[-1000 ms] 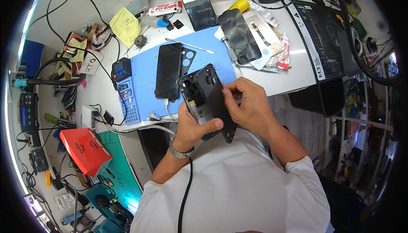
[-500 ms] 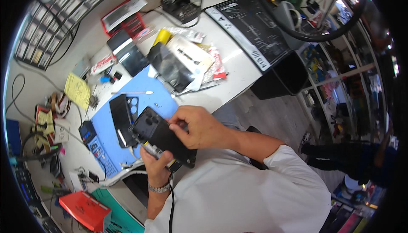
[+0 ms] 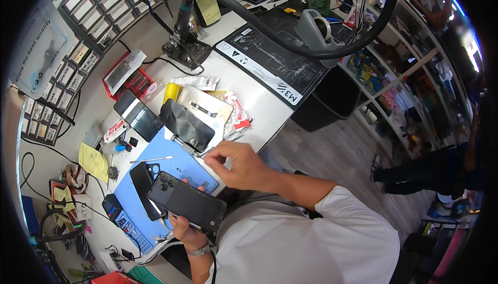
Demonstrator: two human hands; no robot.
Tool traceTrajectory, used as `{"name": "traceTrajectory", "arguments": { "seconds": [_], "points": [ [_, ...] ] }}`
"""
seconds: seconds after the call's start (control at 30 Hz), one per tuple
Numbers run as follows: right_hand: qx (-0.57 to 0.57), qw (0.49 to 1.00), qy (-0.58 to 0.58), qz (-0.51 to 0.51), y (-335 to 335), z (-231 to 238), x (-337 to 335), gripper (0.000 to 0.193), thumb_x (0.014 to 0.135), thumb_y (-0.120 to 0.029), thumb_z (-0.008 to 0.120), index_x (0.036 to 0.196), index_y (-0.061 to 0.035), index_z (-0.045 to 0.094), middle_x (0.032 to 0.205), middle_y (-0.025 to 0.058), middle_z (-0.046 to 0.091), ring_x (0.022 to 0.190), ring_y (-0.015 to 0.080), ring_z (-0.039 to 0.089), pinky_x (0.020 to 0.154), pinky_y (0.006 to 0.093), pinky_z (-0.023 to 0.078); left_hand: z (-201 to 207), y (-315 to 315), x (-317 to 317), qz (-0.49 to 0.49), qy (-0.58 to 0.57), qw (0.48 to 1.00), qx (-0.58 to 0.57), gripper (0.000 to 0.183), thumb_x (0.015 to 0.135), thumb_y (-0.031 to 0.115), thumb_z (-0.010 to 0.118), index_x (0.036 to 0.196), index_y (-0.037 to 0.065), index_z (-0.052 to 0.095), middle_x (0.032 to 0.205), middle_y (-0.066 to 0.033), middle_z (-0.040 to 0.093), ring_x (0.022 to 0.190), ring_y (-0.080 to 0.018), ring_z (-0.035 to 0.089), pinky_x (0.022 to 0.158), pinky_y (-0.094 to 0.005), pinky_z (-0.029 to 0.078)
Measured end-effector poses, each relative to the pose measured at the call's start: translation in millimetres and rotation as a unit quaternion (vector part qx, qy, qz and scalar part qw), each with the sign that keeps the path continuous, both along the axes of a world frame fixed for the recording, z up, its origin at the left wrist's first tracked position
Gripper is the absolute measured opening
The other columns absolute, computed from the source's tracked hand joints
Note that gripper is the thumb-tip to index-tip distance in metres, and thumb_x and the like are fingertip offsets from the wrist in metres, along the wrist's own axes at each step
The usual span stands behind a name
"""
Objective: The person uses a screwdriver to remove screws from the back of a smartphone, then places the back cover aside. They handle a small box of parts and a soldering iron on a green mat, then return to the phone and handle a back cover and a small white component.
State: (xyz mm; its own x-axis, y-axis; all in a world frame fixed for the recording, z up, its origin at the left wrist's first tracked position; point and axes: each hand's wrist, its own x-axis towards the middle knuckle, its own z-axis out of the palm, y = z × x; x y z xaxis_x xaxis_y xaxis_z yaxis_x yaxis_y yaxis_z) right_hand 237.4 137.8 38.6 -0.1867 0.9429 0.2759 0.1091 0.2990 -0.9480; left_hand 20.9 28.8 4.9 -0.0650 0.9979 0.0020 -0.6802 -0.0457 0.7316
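Black and flat, a phone point(image 3: 187, 201) is gripped from below by the left hand point(image 3: 188, 232), kept level just off the near edge of the blue mat point(image 3: 155, 180), seemingly for easy reach. Above that mat's far corner the right hand point(image 3: 239, 166) is pinched narrow on a thin tool point(image 3: 188, 149). Beyond the mat, a dark cover point(image 3: 185, 124) is laid aside.

Left hand point(image 3: 185, 229) gripping, right hand point(image 3: 239, 166) pinching, outstretched
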Motion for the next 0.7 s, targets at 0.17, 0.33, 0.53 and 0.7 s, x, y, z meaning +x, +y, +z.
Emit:
{"name": "traceTrajectory", "arguments": {
  "seconds": [0.17, 0.33, 0.53, 0.7],
  "points": [
    [0.104, 0.953, -0.032, -0.282, 55.0, -11.1, 77.5, 0.008, 0.099, -0.005, 0.077, 0.103, 0.0018, 0.079, 0.091, 0.0107, 0.078, 0.080, 0.0155, 0.074, 0.075, 0.0298, 0.058, -17.4, -0.6, -6.2, 0.010, -0.014, 1.000, 0.014, 0.104, 0.091, 0.039, 0.087, 0.167, -0.004, 0.030, 0.167, -0.0261, 0.043, 0.138, -0.0485, 0.061, 0.110, -0.0611, 0.058],
    [0.190, 0.814, -0.045, -0.547, 121.1, -36.7, 210.6, 0.026, 0.099, -0.013, 0.081, 0.118, 0.0018, 0.072, 0.108, 0.0127, 0.074, 0.092, 0.0186, 0.071, 0.088, 0.0316, 0.058, -21.3, 0.8, -6.1, 0.007, -0.041, 0.999, 0.028, 0.103, 0.093, 0.038, 0.085, 0.169, -0.003, 0.028, 0.169, -0.0260, 0.041, 0.140, -0.0484, 0.059, 0.111, -0.0616, 0.058],
    [0.193, 0.730, -0.303, -0.581, 165.6, -55.3, 312.4, 0.098, 0.076, -0.040, 0.100, 0.145, 0.0052, 0.050, 0.132, 0.0261, 0.064, 0.123, 0.0463, 0.064, 0.108, 0.0524, 0.049, -14.7, 4.9, 1.4, 0.036, -0.049, 0.998, -0.004, 0.106, 0.087, 0.038, 0.091, 0.164, -0.008, 0.032, 0.164, -0.0277, 0.045, 0.136, -0.0486, 0.062, 0.105, -0.0609, 0.061],
    [0.094, 0.787, -0.186, -0.580, 168.4, -42.7, 303.3, 0.086, 0.078, -0.047, 0.097, 0.136, 0.0062, 0.061, 0.127, 0.0301, 0.072, 0.122, 0.0457, 0.070, 0.104, 0.0467, 0.054, -22.7, -0.7, -5.3, 0.012, -0.052, 0.998, 0.020, 0.100, 0.095, 0.036, 0.084, 0.168, -0.004, 0.027, 0.172, -0.0243, 0.038, 0.145, -0.0477, 0.055, 0.112, -0.0654, 0.056]
  ]
}}
